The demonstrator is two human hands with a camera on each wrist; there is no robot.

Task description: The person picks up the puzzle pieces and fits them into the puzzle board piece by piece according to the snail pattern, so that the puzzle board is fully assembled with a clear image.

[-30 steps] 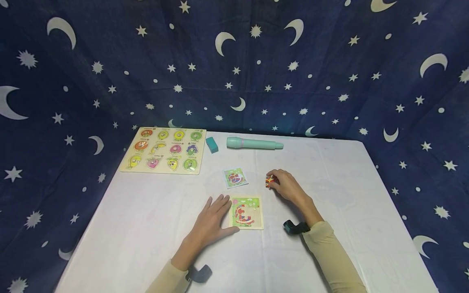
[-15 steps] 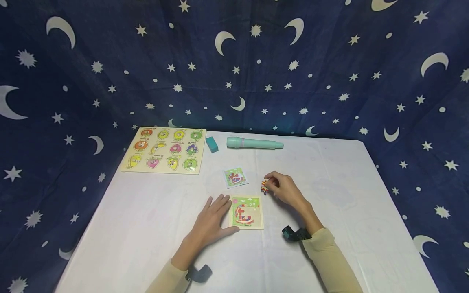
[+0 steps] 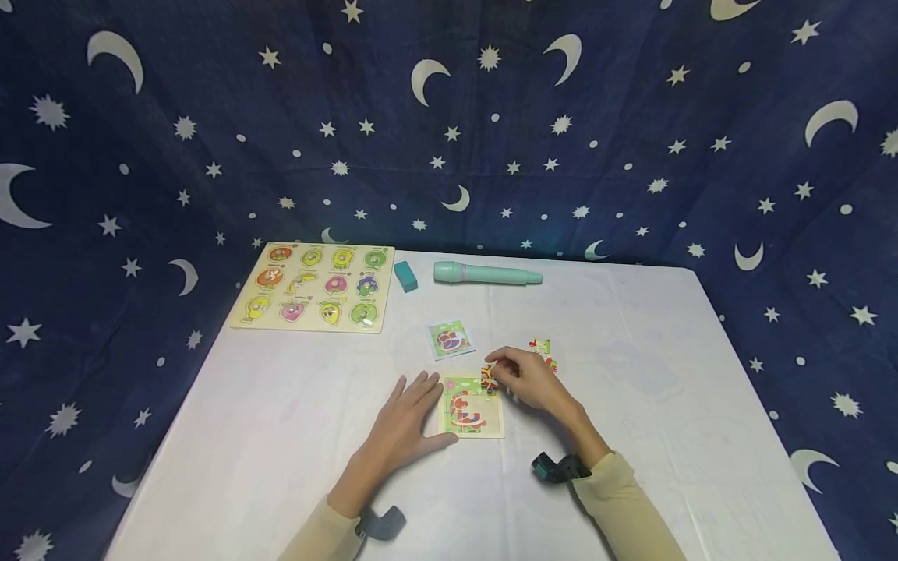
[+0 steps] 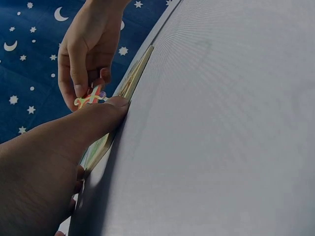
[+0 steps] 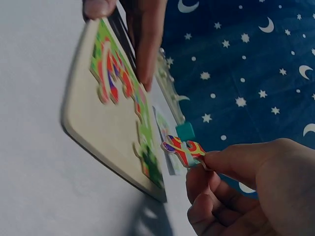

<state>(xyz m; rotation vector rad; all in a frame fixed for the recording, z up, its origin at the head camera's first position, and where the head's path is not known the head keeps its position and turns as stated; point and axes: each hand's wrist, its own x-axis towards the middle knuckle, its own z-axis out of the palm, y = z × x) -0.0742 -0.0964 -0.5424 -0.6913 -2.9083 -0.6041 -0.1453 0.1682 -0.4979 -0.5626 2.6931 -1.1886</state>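
Observation:
My right hand (image 3: pixel 532 379) pinches a red and yellow jigsaw piece (image 5: pixel 184 150) between thumb and fingertips, above the upper right corner of a small wooden puzzle board (image 3: pixel 494 421). Part of the board's picture is filled in along the top and left; bare wood shows at the lower right. With straight, spread fingers my left hand (image 3: pixel 400 432) rests against the board's left side, its thumb touching the near edge. Loose jigsaw pieces (image 3: pixel 541 345) lie just beyond the right hand, which partly hides them. A square picture card (image 3: pixel 451 340) lies behind the board.
At the back left lies a large wooden puzzle board (image 3: pixel 316 269) with fruit pictures. Beside it are a teal block (image 3: pixel 405 276) and a mint-green tube-shaped thing (image 3: pixel 491 275). A dark blue curtain with stars and moons (image 3: pixel 449 117) hangs behind the white table (image 3: pixel 631 483).
My right hand has moved left and nearer with the jigsaw piece, reaching the board's upper right corner. Loose pieces behind the hand have come into view. The left hand has stayed still.

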